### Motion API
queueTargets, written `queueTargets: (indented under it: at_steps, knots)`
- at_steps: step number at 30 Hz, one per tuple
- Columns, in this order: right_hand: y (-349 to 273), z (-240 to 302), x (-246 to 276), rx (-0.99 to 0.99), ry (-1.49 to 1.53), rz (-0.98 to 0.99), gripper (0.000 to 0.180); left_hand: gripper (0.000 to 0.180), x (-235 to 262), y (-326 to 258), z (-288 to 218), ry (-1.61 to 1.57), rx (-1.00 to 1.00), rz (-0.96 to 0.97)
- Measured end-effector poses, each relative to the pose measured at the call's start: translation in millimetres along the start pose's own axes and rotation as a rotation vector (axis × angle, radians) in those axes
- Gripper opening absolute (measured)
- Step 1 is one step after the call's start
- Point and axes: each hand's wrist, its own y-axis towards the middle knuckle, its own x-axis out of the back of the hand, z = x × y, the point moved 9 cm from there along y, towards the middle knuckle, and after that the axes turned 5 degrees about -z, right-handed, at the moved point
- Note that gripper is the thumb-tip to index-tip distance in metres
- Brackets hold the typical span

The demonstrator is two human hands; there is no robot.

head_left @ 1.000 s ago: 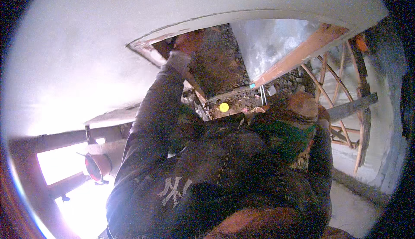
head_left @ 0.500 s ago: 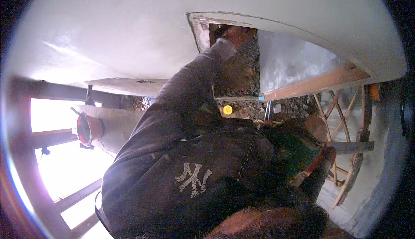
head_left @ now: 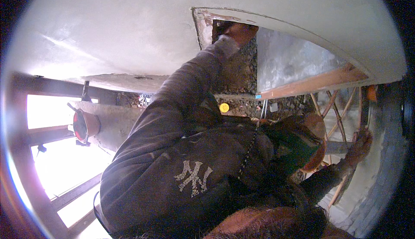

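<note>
My left arm, in a dark dusty sleeve, stretches forward to an opening in the pale plastered surface [head_left: 129, 31]. My left hand [head_left: 241, 32] is at the far edge of that opening [head_left: 205, 31], its fingers bent away and mostly hidden. On the right, my right hand [head_left: 359, 146] is raised beside a dark wooden post [head_left: 364, 109] and the end of a grey bar [head_left: 337, 147]. Its fingers are blurred, and I cannot tell whether it grips either one. Green cloth or material [head_left: 294, 150] shows between my torso and right arm.
A bucket [head_left: 90, 124] with a red inside rests on a board [head_left: 114, 122] at left, beside bright gaps between beams. Far below lie rubble and a round yellow object [head_left: 224, 107]. A brown wooden edge [head_left: 320, 82] borders the opening. Crossed poles [head_left: 339, 113] stand at right.
My right hand has moved outward to the right and away from my body, toward the post and the bar's end. My left hand stays at the opening; the view has shifted slightly.
</note>
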Motion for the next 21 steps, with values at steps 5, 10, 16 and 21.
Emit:
queueTargets:
  at_steps: [5,10,16,21]
  knots:
    - [11,260,-17,0.394,0.447,0.307,0.040,0.035,-57,11,1,-0.167,0.034,0.162]
    - [-87,420,-92,0.192,0.864,0.956,0.023,0.036,-35,9,-22,-0.179,0.051,0.030]
    - [-156,519,-115,-0.121,1.150,1.375,0.023,0.037,-18,0,-23,-0.252,0.055,0.044]
    - [-172,540,-124,-0.270,1.189,1.464,0.026,0.038,-18,-10,-16,-0.285,0.068,0.068]
